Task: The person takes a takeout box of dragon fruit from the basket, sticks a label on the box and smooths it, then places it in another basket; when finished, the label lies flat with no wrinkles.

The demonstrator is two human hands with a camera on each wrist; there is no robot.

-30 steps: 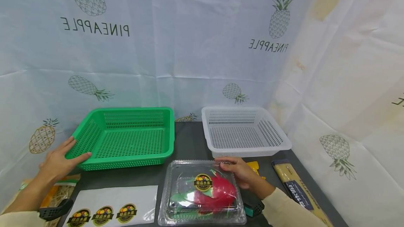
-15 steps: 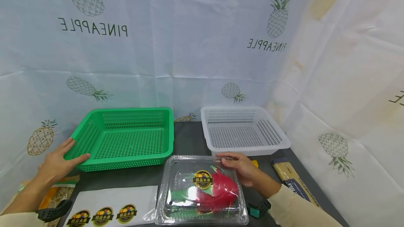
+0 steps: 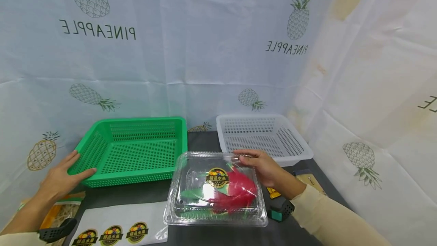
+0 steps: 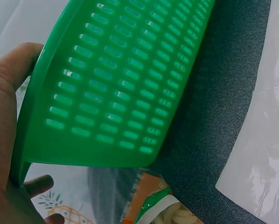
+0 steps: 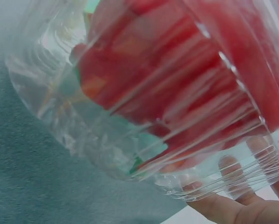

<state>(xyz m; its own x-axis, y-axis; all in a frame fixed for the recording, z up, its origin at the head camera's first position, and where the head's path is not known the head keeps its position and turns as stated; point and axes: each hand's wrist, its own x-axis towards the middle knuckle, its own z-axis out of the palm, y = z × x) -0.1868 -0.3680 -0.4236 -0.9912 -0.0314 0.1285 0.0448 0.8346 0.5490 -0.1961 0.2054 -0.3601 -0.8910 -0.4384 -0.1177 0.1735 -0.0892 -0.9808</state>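
My right hand [image 3: 268, 168] grips the far right corner of a clear plastic clamshell box [image 3: 186, 213], thumb on the lid. Inside lies a red dragon fruit [image 3: 240, 191] with green tips, and a round black-and-gold sticker [image 3: 217, 177] is on the lid. The box is tilted, and its far edge overlaps the white basket in the head view. In the right wrist view, fingertips [image 5: 230, 168] show through the ribbed plastic side. At the left, my left hand [image 3: 59, 179] holds the near left corner of a green perforated basket [image 3: 136, 177], thumb and fingers astride the rim.
A white perforated basket [image 3: 273, 158] stands at the back right. On the dark table lie a white sheet with round stickers [image 3: 119, 217], a clear-windowed food packet [image 3: 66, 212], a tan packet [image 3: 308, 179] and a small yellow packet [image 3: 273, 193]. Pineapple-print cloth closes off the back and sides.
The right hand has lifted the box upward and away from the table's front, raising it toward the baskets. My left hand keeps its hold on the green basket, which stays put.
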